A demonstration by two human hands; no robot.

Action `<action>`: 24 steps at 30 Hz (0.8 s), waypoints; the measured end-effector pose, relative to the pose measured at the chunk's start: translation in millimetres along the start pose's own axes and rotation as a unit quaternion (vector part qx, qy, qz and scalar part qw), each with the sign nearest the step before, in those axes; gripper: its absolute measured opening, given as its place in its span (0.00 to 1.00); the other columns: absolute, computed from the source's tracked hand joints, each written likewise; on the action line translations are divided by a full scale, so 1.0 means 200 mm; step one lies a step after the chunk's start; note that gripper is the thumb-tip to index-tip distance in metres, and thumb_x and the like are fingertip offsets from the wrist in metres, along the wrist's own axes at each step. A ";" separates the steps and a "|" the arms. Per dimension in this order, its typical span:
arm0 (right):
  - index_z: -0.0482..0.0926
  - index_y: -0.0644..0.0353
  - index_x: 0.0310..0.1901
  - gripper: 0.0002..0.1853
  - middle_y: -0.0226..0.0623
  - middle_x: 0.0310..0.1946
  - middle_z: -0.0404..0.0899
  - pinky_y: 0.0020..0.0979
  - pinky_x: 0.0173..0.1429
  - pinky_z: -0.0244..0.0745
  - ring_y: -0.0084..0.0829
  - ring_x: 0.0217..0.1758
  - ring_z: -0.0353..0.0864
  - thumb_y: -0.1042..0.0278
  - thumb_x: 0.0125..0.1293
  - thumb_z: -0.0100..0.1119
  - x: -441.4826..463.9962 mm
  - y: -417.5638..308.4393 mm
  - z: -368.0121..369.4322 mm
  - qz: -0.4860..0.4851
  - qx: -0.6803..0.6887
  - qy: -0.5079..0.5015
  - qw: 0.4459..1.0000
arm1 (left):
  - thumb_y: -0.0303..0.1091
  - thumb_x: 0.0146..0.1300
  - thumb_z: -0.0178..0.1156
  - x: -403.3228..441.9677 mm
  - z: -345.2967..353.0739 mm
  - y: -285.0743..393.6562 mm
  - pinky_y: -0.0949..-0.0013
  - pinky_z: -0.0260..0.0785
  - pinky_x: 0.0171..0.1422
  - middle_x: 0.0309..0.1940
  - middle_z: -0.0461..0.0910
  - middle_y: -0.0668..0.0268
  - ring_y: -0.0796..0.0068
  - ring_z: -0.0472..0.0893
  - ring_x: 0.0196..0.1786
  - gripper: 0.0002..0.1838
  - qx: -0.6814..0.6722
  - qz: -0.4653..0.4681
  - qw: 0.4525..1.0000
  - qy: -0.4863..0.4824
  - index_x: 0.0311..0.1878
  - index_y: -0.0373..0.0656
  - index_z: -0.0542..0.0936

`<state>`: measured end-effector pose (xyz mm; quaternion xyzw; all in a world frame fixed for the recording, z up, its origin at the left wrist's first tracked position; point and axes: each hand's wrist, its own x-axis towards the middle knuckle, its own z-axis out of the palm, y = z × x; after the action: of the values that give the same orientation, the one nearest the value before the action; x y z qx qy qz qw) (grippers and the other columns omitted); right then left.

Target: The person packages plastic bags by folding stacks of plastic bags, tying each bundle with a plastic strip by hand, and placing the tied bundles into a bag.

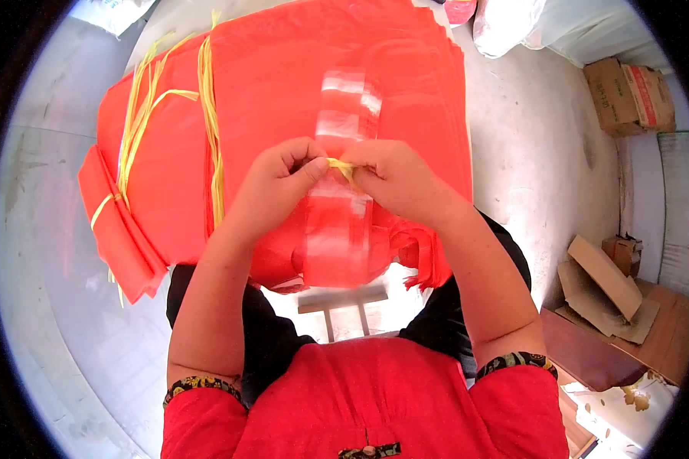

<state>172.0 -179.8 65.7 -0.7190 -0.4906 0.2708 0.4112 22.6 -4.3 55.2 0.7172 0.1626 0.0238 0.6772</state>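
Both of my hands meet over the red sheets (275, 84) spread on the table. Between my left hand (287, 180) and my right hand (394, 172) runs a short yellow strip (340, 164), pinched by the fingers of each. Under them lies a red bundle (337, 245) with a clear, shiny band around its middle and gathered, ruffled material at its right end. More yellow strips (211, 130) lie across the red sheets to the left. At the far left is a folded red bundle (119, 222) tied with a yellow strip.
Cardboard boxes (629, 98) stand at the upper right. An opened carton (601, 287) lies at the lower right beside a smaller box (622, 252). White and clear plastic bags (507, 24) are at the top right. My legs are beneath the table's near edge.
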 end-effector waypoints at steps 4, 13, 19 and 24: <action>0.87 0.61 0.43 0.05 0.43 0.35 0.85 0.39 0.45 0.79 0.41 0.39 0.85 0.71 0.71 0.65 -0.01 -0.11 -0.03 0.033 -0.028 -0.005 0.999 | 0.32 0.78 0.61 0.00 -0.03 0.01 0.77 0.69 0.47 0.37 0.78 0.78 0.86 0.75 0.41 0.06 -0.085 -0.067 0.993 -0.039 0.45 0.40 0.82; 0.89 0.63 0.39 0.05 0.39 0.39 0.85 0.36 0.45 0.80 0.38 0.42 0.85 0.71 0.66 0.71 -0.07 0.04 -0.02 -0.119 -0.106 0.148 0.976 | 0.37 0.71 0.70 0.03 -0.01 0.00 0.68 0.72 0.43 0.32 0.80 0.66 0.74 0.79 0.36 0.13 0.183 0.012 0.979 0.091 0.39 0.36 0.82; 0.86 0.64 0.34 0.06 0.37 0.37 0.81 0.36 0.42 0.78 0.37 0.39 0.83 0.70 0.67 0.69 -0.13 0.04 -0.03 -0.056 -0.130 0.089 0.986 | 0.53 0.60 0.76 0.03 0.01 0.05 0.52 0.72 0.39 0.27 0.77 0.53 0.53 0.80 0.33 0.27 0.454 0.029 0.878 0.149 0.28 0.34 0.80; 0.85 0.64 0.31 0.09 0.37 0.35 0.78 0.37 0.41 0.76 0.36 0.37 0.81 0.69 0.68 0.67 -0.14 0.04 -0.03 -0.006 -0.121 0.075 0.990 | 0.61 0.56 0.77 0.04 0.03 0.05 0.51 0.74 0.42 0.28 0.78 0.53 0.52 0.82 0.34 0.33 0.529 0.008 0.835 0.154 0.25 0.33 0.82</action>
<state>170.7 -208.6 62.2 -0.7789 -0.4918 0.1523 0.3580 33.0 -7.6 64.0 0.9545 0.2464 0.0496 0.1605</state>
